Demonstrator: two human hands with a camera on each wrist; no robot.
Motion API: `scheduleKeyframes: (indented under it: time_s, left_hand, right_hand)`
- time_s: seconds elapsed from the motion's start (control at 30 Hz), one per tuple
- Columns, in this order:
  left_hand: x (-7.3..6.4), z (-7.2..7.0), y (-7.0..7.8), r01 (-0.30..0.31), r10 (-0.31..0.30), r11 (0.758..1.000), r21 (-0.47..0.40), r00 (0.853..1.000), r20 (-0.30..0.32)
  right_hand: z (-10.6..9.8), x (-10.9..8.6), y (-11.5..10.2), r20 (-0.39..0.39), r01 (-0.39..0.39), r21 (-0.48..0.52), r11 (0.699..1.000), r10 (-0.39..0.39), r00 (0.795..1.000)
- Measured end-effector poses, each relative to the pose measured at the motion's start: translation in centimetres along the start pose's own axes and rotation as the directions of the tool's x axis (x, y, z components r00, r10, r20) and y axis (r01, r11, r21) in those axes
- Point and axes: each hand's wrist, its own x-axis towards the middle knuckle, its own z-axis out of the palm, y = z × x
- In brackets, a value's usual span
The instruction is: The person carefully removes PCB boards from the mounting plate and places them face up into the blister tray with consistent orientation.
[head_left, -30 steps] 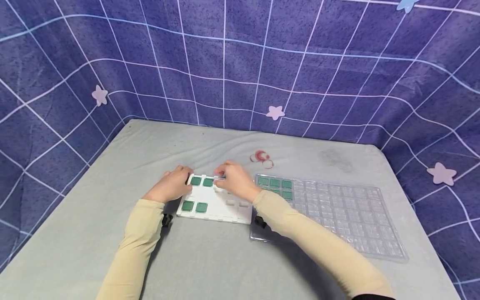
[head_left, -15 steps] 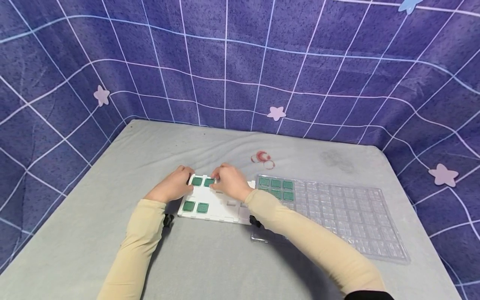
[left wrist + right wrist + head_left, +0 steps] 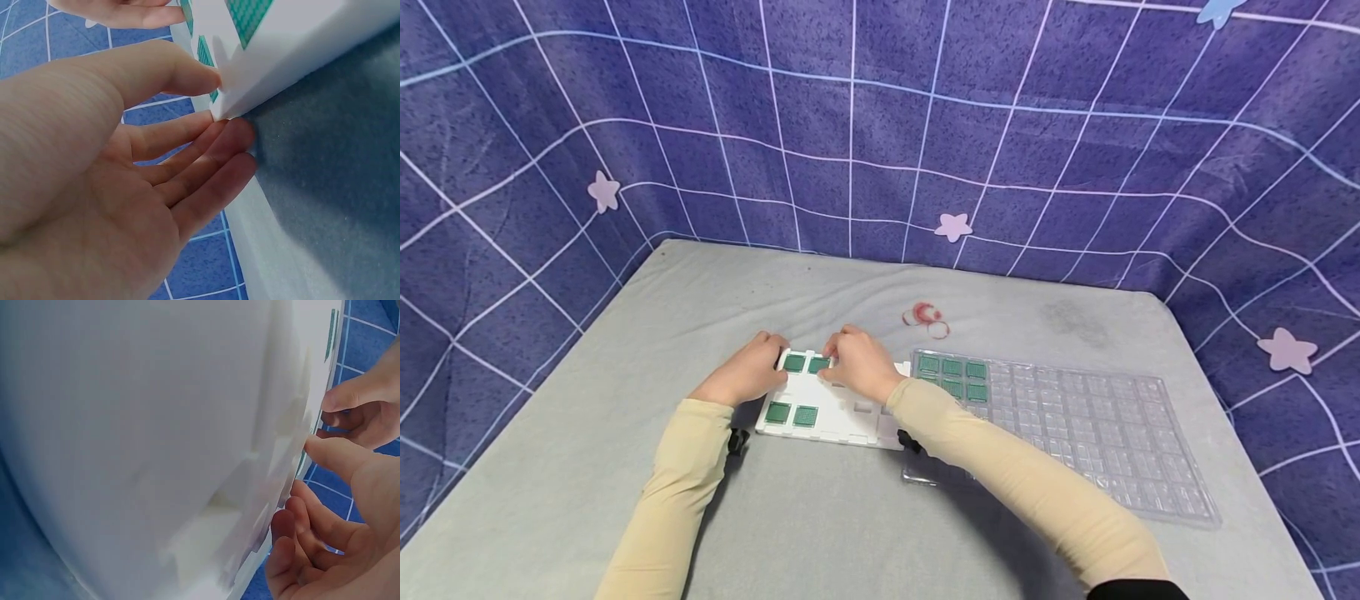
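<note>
A white tray (image 3: 838, 417) with recesses lies flat on the cloth-covered table, small green circuit boards seated in its left part. My left hand (image 3: 748, 369) grips the tray's left edge; in the left wrist view, the thumb (image 3: 203, 80) is on top and the fingers curl at the side. My right hand (image 3: 861, 365) is at the tray's far edge, thumb and fingers pinching a green circuit board (image 3: 817, 365) in the back row. In the right wrist view only a thin green strip (image 3: 301, 464) shows between thumb and finger. Two boards, including one front board (image 3: 806, 416), sit near the front.
To the right, a clear plastic tray (image 3: 1086, 417) of many small pockets holds several green boards (image 3: 952, 367) at its left end. The right forearm passes over it. A red mark (image 3: 925, 313) stains the grey cloth behind. A purple gridded curtain (image 3: 880, 125) hangs around the table.
My right hand has moved slightly left, from beside the second back-row board onto it, then stayed still. My left hand keeps its grip on the white tray.
</note>
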Motion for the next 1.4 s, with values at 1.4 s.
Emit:
scheduleKeyframes:
  time_s: [1.4]
  left_hand:
    - [0.0, -0.1, 0.2, 0.021, -0.021, 1.000, 0.013, 1.000, 0.000]
  right_hand:
    - [-1.2, -1.0, 0.2, -0.036, 0.003, 0.012, 1.000, -0.002, 0.999]
